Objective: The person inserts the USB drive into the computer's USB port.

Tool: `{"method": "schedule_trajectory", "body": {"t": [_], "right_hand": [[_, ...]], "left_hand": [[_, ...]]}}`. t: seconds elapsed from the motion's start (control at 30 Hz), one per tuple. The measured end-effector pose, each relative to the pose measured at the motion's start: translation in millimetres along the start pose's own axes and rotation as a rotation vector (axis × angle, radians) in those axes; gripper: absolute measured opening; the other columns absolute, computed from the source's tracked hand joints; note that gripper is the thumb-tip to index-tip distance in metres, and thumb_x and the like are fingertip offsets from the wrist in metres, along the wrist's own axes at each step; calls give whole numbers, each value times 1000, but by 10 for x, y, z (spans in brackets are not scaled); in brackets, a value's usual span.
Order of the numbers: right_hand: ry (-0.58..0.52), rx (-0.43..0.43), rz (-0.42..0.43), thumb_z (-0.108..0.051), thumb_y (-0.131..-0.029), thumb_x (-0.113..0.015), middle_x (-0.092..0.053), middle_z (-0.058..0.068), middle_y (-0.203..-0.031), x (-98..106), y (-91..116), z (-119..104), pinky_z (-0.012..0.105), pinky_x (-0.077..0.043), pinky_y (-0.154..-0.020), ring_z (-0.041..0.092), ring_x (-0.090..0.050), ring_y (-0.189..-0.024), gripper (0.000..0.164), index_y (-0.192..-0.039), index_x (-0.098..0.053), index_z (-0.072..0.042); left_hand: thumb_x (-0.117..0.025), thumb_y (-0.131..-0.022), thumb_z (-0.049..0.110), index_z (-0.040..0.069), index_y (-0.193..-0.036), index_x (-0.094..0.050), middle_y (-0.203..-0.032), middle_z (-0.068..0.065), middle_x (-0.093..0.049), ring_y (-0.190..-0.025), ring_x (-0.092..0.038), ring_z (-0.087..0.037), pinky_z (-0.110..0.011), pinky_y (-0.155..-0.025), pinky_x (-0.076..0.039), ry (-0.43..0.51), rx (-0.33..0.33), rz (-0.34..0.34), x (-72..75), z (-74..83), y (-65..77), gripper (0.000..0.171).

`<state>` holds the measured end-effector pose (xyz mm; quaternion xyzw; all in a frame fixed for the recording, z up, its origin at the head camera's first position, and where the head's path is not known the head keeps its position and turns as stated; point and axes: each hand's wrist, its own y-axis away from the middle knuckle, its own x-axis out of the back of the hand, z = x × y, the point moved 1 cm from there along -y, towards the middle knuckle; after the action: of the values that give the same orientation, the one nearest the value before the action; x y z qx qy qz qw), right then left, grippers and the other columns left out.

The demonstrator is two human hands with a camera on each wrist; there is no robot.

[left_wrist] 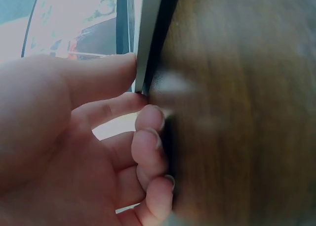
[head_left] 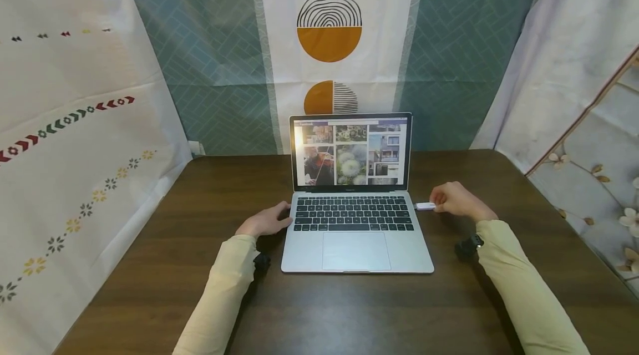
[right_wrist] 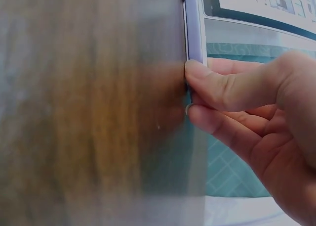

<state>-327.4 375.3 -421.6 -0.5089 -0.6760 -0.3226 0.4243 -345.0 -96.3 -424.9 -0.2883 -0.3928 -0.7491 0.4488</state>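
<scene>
An open silver laptop [head_left: 353, 252] stands on the brown table, its screen lit with a grid of pictures. At its left edge, my left hand [head_left: 266, 221] grips the side beside the keyboard. The left wrist view shows the thumb [left_wrist: 106, 75] on the laptop's edge [left_wrist: 147, 33] and the other fingers curled close by, near the tabletop. On the opposite side my right hand [head_left: 456, 201] pinches a small white USB stick [head_left: 424, 206] between thumb and fingers. The stick [right_wrist: 194, 30] points at the laptop's right side; how deep its plug sits cannot be told.
The dark wooden table [head_left: 344, 310] extends around the laptop. Behind it hangs a green and white patterned cloth [head_left: 214, 50], with white printed cloths at the left [head_left: 75, 138] and right [head_left: 584, 122]. Each wrist wears a dark strapped device.
</scene>
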Motion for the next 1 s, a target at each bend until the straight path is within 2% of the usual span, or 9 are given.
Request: {"method": "schedule_trajectory", "body": {"t": [0.1,0.33,0.6,0.83,1.0], "right_hand": [[-1,-7,1,-1,-79,-74,-68,6,-78,3,8,5,31,-54,-66,17,-56,-71,8,-84,-69,-4],[-26,-7,-14,-2,-80,-73,-68,6,-80,-26,7,3,29,-53,-65,17,-56,-71,8,-86,-69,-3],[15,15,11,1,-79,-72,-68,7,-77,-26,-21,33,28,-52,-63,17,-56,-69,9,-86,-69,-2],[22,-7,6,-1,-81,-72,-69,8,-80,28,50,66,33,-56,-68,18,-57,-71,10,-90,-69,-1],[10,16,14,0,-81,-71,-68,6,-78,40,81,38,29,-52,-64,16,-55,-70,9,-89,-68,0]], "left_hand": [[-55,-97,35,20,-144,-41,-150,-15,-43,-133,-45,-38,-62,-108,-36,-15,-13,9,-3,4,5,51],[-57,-97,34,20,-144,-43,-149,-15,-44,-131,-46,-38,-62,-108,-37,-32,15,29,-3,2,27,51],[-56,-97,33,20,-145,-41,-152,-15,-41,-136,-42,-38,-61,-110,-34,-32,28,39,-31,6,-2,52],[-57,-97,34,19,-145,-42,-151,-15,-42,-136,-42,-39,-61,-109,-36,-42,8,44,-54,24,-31,53],[-58,-97,33,19,-146,-42,-151,-16,-42,-136,-42,-39,-62,-109,-35,-46,3,49,-36,10,-19,53]]}}
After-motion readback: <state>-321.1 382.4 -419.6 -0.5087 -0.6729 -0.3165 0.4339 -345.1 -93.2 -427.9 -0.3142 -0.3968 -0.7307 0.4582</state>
